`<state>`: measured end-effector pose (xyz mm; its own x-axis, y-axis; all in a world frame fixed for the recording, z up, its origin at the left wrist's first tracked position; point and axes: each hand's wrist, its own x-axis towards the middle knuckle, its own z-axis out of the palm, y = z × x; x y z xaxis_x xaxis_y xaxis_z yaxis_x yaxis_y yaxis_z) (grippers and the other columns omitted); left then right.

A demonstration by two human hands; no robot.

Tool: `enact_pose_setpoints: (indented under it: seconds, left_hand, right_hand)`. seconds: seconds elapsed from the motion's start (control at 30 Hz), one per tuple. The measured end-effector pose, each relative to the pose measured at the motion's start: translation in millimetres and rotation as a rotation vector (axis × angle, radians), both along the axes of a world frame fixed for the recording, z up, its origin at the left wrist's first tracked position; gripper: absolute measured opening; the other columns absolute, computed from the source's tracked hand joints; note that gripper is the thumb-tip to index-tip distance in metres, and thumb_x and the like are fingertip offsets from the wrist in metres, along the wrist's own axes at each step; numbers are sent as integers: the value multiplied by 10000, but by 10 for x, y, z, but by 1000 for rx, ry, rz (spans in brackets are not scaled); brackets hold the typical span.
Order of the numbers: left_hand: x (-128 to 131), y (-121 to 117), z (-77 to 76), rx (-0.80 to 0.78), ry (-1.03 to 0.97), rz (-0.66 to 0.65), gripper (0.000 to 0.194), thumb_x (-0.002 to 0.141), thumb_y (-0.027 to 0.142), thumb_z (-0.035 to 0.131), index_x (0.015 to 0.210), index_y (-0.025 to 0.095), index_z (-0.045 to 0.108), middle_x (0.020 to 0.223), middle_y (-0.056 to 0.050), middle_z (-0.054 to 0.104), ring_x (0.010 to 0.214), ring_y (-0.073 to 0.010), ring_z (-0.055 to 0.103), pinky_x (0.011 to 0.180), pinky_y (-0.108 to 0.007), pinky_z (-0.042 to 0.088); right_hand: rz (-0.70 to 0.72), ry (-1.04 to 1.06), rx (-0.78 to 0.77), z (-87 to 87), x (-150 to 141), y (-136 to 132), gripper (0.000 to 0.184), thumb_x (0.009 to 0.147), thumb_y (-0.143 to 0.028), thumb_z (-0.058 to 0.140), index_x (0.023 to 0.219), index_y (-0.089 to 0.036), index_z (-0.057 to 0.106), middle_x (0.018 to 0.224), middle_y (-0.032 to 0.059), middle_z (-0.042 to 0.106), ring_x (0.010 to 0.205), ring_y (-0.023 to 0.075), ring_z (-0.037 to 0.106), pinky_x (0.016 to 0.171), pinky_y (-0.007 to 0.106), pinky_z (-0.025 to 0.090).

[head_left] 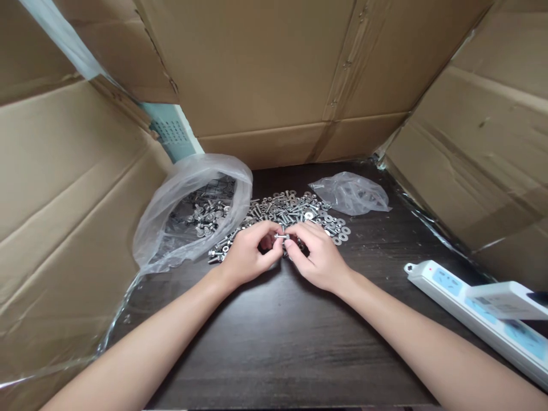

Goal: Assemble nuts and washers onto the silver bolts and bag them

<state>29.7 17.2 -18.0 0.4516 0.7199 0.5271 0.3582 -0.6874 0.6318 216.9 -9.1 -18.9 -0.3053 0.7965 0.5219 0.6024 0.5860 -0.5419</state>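
Between my two hands a small silver bolt (281,236) lies roughly level, just in front of a heap of loose hardware. The fingers of my left hand (252,248) pinch its left end. At the bolt's right end, my right hand (314,251) grips what looks like a nut (287,236), partly covered by the fingertips. Behind both hands spreads the pile of bolts, nuts and flat washers (291,211). To the left, a clear plastic bag (244,171) with a rolled rim stands open and holds more bolts with washers (209,217).
A second, crumpled clear bag (357,194) lies behind the pile on the right. A white power strip (454,302) with a plugged-in adapter (509,299) sits at the right on the dark wooden table (282,354). Cardboard walls (274,74) enclose the back and both sides.
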Motion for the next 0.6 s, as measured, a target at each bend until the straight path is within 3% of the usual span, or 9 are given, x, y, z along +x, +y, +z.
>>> enact_pose_setpoints:
  seconds: [0.13, 0.37, 0.6]
  left_hand:
    - [3, 0, -5, -5, 8, 5, 91, 879, 185, 602, 967, 186, 623, 728, 26, 621, 622, -106, 568, 623, -219, 484]
    - [11, 11, -22, 1, -6, 22, 87, 891, 189, 599, 974, 184, 628, 722, 31, 623, 607, -100, 561, 621, -213, 481]
    - [5, 9, -29, -4, 19, 26, 95, 891, 188, 599, 982, 188, 628, 744, 24, 634, 629, -107, 571, 645, -224, 491]
  right_hand:
    - [0, -25, -27, 2, 7, 3, 171, 997, -223, 468, 855, -222, 564, 784, 30, 635, 767, 213, 553, 760, 380, 404]
    - [-16, 1, 3, -2, 13, 3, 64, 924, -195, 546, 976, -214, 577, 831, 37, 625, 792, 219, 577, 771, 374, 426]
    - [-13, -34, -5, -14, 7, 6, 123, 974, -219, 501, 877, -217, 576, 774, 30, 621, 761, 215, 551, 759, 378, 412]
